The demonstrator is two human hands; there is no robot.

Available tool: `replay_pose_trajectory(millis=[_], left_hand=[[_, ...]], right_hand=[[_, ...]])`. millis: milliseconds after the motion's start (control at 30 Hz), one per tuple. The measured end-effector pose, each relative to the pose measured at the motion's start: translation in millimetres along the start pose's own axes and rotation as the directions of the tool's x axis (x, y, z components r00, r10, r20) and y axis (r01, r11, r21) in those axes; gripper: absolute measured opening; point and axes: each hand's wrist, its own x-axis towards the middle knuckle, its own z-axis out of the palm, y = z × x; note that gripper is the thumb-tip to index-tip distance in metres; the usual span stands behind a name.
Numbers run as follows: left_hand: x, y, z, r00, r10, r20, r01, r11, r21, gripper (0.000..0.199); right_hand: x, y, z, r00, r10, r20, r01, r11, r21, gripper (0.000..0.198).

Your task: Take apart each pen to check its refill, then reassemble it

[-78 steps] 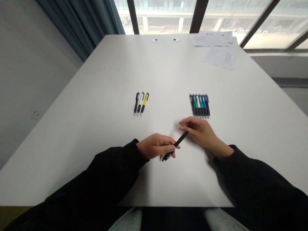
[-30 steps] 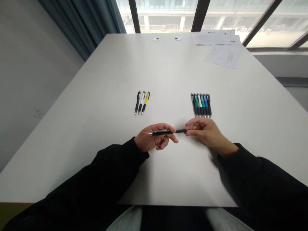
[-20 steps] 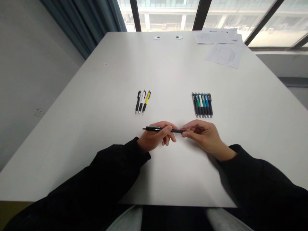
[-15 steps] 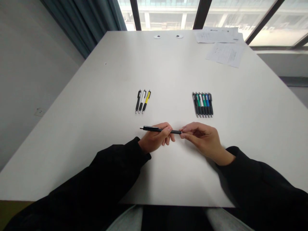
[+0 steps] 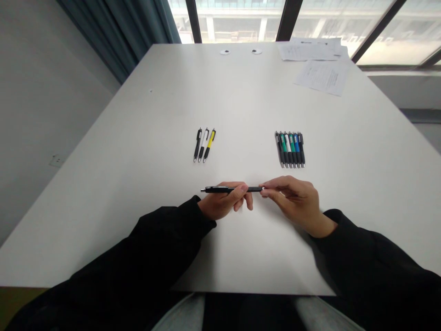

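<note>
One black plastic click pen with a ribbed dark grip [image 5: 216,189], just one, and it's up between two hands over the near half of the big white tabletop [image 5: 241,257]! Its long axis runs sideways, almost level across the view, writing tip to the right, clicker to the left. The left hand [image 5: 223,202] has it pinched around the middle, thumb over the barrel, while the right hand [image 5: 296,197] nips the tip end between thumb and fingertips. Beyond them, on the left, three pens lie slightly spaced: a slim black pen [image 5: 197,146], a white pen with a black grip [image 5: 203,145] and a yellow pen with a black grip [image 5: 209,145]. Over on the right, a tight row of six plastic pens [image 5: 292,151]: two black, two green, one white, one blue, clickers facing away. And at the far edge, two white ovals with dark spots [image 5: 225,52] and overlapping printed white paper sheets [image 5: 322,76]
</note>
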Motion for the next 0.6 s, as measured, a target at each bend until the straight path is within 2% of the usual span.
replay_pose_trajectory(millis=[133,267,367,500,600], left_hand=[[-0.1,1.1,-0.8,1.0,-0.001,0.005,0.001,1.0,0.023,0.057],[1.4,-0.6,-0.7,1.0,-0.004,-0.012,0.004,1.0,-0.017,0.057],[2.0,-2.2,-0.5,1.0,-0.016,-0.025,0.015,0.999,-0.046,0.057],[1.0,-1.5,-0.9,1.0,-0.005,-0.012,0.004,0.999,-0.036,0.055],[-0.3,1.4,-1.3,1.0,0.004,0.015,-0.004,1.0,-0.002,0.054]], right_hand=[[0.0,-0.4,-1.3,0.994,0.036,0.1,-0.037,0.999,0.012,0.009],[-1.7,3.3,0.8,0.987,0.076,0.143,-0.093,0.989,0.115,0.012],[-2.6,4.3,1.2,0.985,0.071,0.154,-0.09,0.989,0.121,0.019],[-1.0,1.2,-1.3,0.988,0.012,0.153,-0.009,1.0,-0.021,0.012],[1.2,0.9,-3.5,0.975,-0.062,0.214,0.088,0.99,-0.114,0.019]])
